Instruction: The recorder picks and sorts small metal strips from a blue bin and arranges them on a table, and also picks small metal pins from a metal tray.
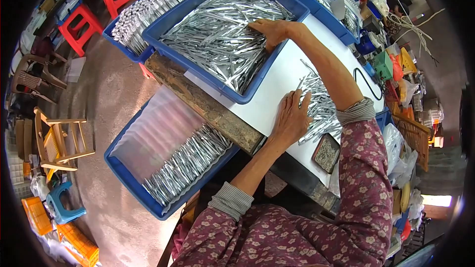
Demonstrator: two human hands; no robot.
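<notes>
A large blue bin (148,33) holds a heap of thin silvery metal strips (217,27). My right hand (275,31) reaches into its right side, thumb and fingers apart on the strips; some fingertips are hidden. On the white tabletop (267,113) lies a loose pile of similar strips (321,101). At the pile's left edge my left hand (291,120) rests with its fingers spread, touching the strips. Close to the pile's near side sits a small dark tray (326,153) of fine grey bits.
Below the table's left edge, a blue crate (123,173) holds rows of strips (185,170) beside a translucent sheet (158,128). Filled blue crates (341,29) stand behind. Red stools (81,29) and a wooden chair (57,141) stand on the floor at left.
</notes>
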